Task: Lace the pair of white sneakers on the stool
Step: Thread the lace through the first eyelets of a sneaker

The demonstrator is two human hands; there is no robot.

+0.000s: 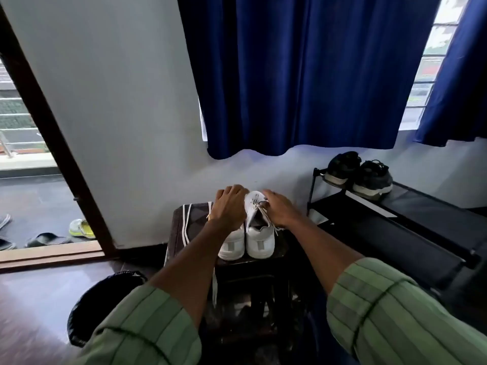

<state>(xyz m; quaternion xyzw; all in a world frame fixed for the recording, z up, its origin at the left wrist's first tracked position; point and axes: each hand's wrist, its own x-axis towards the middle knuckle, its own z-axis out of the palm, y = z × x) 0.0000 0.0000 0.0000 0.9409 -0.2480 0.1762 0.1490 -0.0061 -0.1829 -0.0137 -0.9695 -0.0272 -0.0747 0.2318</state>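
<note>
Sneakers, white, two of them, stand side by side on the dark stool (pixel 181 233) in front of me, heels toward me and toes toward the wall. From the head camera, the only view I have, the right sneaker (pixel 259 227) is the one I am working on; the left sneaker (pixel 233 243) sits touching it and is partly hidden under my wrist. My left hand (pixel 229 206) is curled over the toe end of the pair, though what its fingers hold is hidden from me and I cannot tell if they have the lace. My right hand (pixel 280 209) pinches the lace (pixel 261 204) just at the eyelets near the front of the right sneaker, fingers bent round it. A loose end trails down that shoe's outer side. A spare lace (pixel 187 225) lies in a long loop on the stool's left part, apart from the shoes, which I take to be for the left sneaker. I judge I am early on, threading the lower eyelets of the first shoe. Next I should need to draw the end through, even up both sides and cross to the following pair of holes. Off to my right a black shoe rack (pixel 395 214) holds dark shoes (pixel 371 177)
</note>
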